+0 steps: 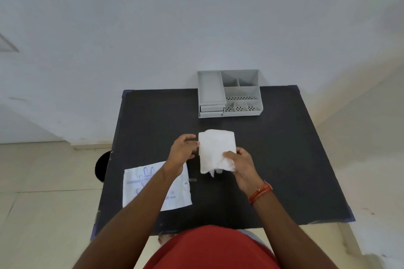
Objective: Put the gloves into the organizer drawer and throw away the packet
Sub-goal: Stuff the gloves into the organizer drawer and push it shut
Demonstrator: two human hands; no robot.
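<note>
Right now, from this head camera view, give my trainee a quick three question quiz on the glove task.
1. True or false: the packet lies on the table under the left forearm.
2. Which hands hold the folded gloves? A left hand only, B right hand only, C both.
3. What is the organizer's colour?
Key: 1 true; 2 C; 3 grey.

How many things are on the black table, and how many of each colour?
White: 2, the folded gloves held in both hands, and the packet with blue print lying flat.
Grey: 1, the organizer at the back of the table.
Total: 3 things.
</note>
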